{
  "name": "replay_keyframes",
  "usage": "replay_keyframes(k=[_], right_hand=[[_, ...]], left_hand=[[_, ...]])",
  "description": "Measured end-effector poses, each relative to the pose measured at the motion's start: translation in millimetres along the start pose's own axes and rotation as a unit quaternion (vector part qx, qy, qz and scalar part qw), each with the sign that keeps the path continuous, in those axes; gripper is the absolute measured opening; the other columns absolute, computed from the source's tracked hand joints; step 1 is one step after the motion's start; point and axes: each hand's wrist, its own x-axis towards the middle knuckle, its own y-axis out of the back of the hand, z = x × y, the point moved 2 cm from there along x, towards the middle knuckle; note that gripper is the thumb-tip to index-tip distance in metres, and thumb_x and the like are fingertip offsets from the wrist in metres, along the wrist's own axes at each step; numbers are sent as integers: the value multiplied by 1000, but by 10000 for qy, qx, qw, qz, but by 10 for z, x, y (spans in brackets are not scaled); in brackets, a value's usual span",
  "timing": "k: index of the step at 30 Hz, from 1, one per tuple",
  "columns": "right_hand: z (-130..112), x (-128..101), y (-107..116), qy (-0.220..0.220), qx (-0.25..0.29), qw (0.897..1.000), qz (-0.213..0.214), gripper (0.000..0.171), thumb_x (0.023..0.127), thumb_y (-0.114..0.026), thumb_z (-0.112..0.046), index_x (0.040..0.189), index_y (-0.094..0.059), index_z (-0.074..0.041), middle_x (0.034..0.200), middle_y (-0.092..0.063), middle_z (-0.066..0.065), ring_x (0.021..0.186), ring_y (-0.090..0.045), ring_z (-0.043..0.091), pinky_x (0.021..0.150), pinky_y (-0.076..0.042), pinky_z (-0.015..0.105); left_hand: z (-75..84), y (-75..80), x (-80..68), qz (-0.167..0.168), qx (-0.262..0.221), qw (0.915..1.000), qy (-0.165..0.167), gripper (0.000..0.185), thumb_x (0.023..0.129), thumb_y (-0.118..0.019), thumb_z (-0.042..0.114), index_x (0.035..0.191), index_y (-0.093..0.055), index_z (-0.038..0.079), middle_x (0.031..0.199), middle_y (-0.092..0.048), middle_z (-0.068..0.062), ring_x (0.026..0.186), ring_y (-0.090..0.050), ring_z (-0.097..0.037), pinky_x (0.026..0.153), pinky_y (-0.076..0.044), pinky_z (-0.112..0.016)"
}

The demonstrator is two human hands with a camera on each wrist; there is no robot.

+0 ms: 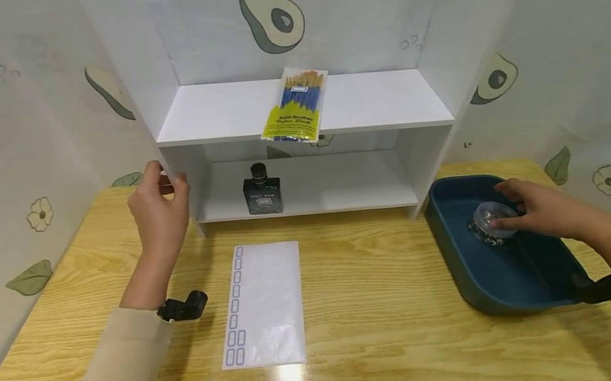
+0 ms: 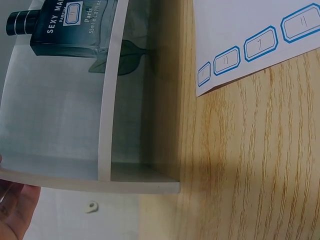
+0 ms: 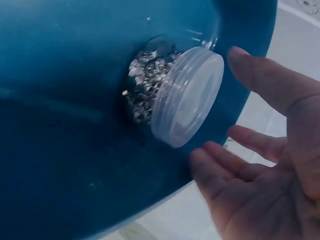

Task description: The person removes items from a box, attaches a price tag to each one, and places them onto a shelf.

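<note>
In the head view my left hand (image 1: 159, 213) holds the front edge of the white shelf unit's left side panel (image 1: 191, 191), thumb on one side and fingers on the other. The left wrist view shows part of that hand (image 2: 17, 212) at the panel. Over the dark blue bin (image 1: 530, 269), my right hand (image 1: 542, 208) reaches in towards a clear round plastic jar (image 1: 493, 218). The right wrist view shows its thumb and fingers spread either side of the jar's translucent lid (image 3: 187, 100). Small silvery metal pieces (image 3: 145, 82) fill the jar.
A dark perfume bottle (image 1: 263, 195) stands on the lower shelf. A pack of artist brushes (image 1: 298, 107) lies on the upper shelf, overhanging its front edge. A white sheet of blue-framed labels (image 1: 269, 301) lies on the wooden table (image 1: 371, 312).
</note>
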Motion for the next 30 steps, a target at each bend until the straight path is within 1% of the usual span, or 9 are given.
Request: replay_keyframes(k=[3, 7, 10, 15, 18, 23, 26, 30], right_hand=[[19, 28, -52, 18, -33, 9999, -162, 85, 86, -71, -33, 136, -27, 19, 128, -38, 45, 112, -43, 57, 85, -42, 63], [37, 55, -95, 31, -148, 9993, -338, 86, 83, -74, -32, 133, -28, 20, 119, -48, 39, 103, -52, 48, 80, -45, 57], [46, 71, -118, 27, -129, 9989, -440, 85, 83, -74, -31, 133, -27, 19, 119, -48, 38, 103, -52, 47, 79, -45, 56], [74, 78, -166, -6, -92, 9987, -508, 85, 82, -75, -30, 133, -27, 19, 121, -45, 40, 107, -49, 50, 82, -44, 59], [80, 68, -173, 23, -112, 9989, -456, 83, 82, -75, -31, 131, -29, 18, 117, -49, 36, 103, -52, 46, 80, -45, 56], [48, 43, -165, 248, -16, 9993, -295, 76, 85, -73, -33, 129, -34, 16, 111, -53, 27, 95, -55, 35, 75, -47, 47], [6, 27, -152, 494, -21, 9988, 0, 71, 84, -74, -30, 127, -39, 15, 107, -56, 23, 89, -56, 30, 70, -48, 42], [-62, 2, -134, 706, 63, 9962, 497, 64, 82, -76, -26, 124, -45, 12, 100, -60, 18, 79, -58, 23, 60, -48, 32]], left_hand=[[1, -8, 2, 3, -9, 10000, -26, 17, 93, -55, 13, 101, -59, -1, 87, -67, -18, 81, -65, -29, 72, -53, -44], [4, -12, -1, -4, -19, 10000, -29, 18, 93, -55, 14, 102, -59, -1, 88, -67, -18, 81, -65, -29, 72, -54, -44], [-1, -8, -5, 12, -6, 10000, -20, 18, 93, -55, 14, 103, -59, -1, 88, -67, -18, 82, -65, -29, 72, -54, -44], [-6, -1, -8, 31, 14, 10000, -39, 18, 93, -55, 14, 103, -59, -1, 89, -67, -19, 82, -65, -29, 73, -54, -44], [-8, 0, -7, 56, 12, 10000, -63, 17, 93, -56, 14, 103, -60, 0, 88, -67, -19, 81, -65, -29, 72, -54, -44], [-19, -17, -4, 65, -6, 10000, -73, 17, 92, -56, 13, 102, -60, 0, 87, -67, -18, 79, -64, -28, 68, -53, -41], [-19, -21, -1, 58, 6, 10000, -69, 18, 92, -56, 14, 103, -60, 0, 86, -67, -18, 78, -64, -27, 66, -52, -40], [-25, -13, 1, 74, 42, 9999, -75, 18, 92, -56, 14, 103, -60, 0, 85, -67, -18, 78, -64, -27, 66, -52, -41]])
